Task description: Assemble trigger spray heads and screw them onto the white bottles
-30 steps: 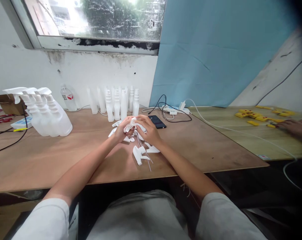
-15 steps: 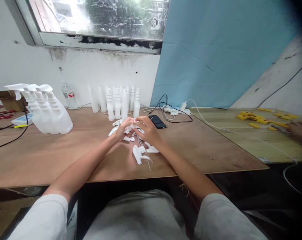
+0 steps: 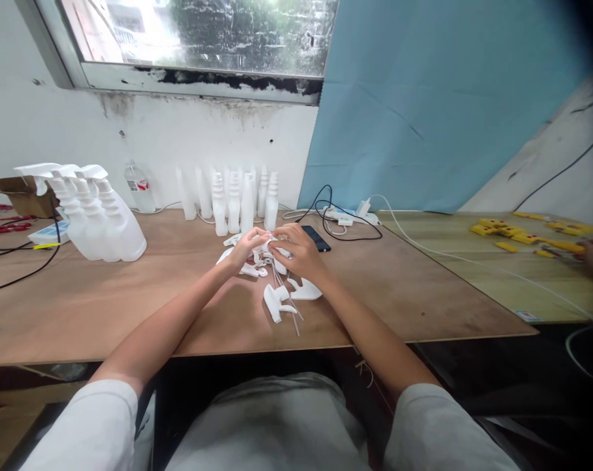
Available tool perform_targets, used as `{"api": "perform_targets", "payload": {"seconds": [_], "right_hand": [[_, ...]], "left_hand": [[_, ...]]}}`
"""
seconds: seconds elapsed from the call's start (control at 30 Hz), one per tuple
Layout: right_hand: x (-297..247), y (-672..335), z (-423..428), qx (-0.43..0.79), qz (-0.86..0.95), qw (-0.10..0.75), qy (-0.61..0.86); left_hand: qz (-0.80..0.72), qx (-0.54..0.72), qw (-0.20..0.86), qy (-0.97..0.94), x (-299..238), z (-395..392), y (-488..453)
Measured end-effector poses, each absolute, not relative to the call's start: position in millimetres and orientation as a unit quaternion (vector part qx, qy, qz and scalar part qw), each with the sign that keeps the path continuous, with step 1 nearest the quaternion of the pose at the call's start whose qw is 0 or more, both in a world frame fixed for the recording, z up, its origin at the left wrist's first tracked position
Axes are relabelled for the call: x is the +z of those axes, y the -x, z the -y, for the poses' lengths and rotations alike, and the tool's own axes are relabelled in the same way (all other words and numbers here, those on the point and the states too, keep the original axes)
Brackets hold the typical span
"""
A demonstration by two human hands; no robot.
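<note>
The white plastic part (image 3: pixel 265 247), mostly hidden, is held; on its near side two white trigger heads (image 3: pixel 275 302) lie loose, with thin, straight, pale tubes (image 3: pixel 297 326) beside them pointing away from it

The person's left forearm (image 3: pixel 178 320) and right forearm (image 3: pixel 367 324) extend forward and converge. I observe left hand (image 3: pixel 246 251) and right hand (image 3: pixel 303 254) together, fingers of both bent inward.

1 bright window (image 3: pixel 257 33) | stained white wall (image 3: pixel 178 140) | blue sheet (image 3: pixel 414 98) | brown tabletop (image 3: pixel 399 288)
</note>
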State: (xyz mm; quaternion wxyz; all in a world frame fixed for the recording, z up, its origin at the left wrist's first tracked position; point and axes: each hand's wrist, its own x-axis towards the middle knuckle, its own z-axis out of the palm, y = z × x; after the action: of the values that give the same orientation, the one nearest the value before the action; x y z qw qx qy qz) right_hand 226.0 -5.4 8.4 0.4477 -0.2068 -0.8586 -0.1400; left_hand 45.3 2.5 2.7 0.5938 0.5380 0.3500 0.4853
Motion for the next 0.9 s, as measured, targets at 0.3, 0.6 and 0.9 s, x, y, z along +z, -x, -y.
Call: {"api": "perform_targets", "payload": {"seconds": [0.3, 0.6, 0.9], "right_hand": [[7.1, -217.7, 8.4, -0.053, 0.83, 0.495, 0.252], [5.4, -205.0, 17.0, 0.246, 0.71, 0.567, 0.338], [8.6, -208.2, 18.0, 0.604, 0.522, 0.516, 0.31]], "left_hand": [[-0.357, 0.476, 0.482, -0.643, -0.1, 2.1, -45.9], [-0.396, 0.538, 0.248, -0.701, -5.0, 9.4, -50.8], [-0.343, 0.527, 0.026, -0.777, -14.5, 9.0, -49.7]]}}
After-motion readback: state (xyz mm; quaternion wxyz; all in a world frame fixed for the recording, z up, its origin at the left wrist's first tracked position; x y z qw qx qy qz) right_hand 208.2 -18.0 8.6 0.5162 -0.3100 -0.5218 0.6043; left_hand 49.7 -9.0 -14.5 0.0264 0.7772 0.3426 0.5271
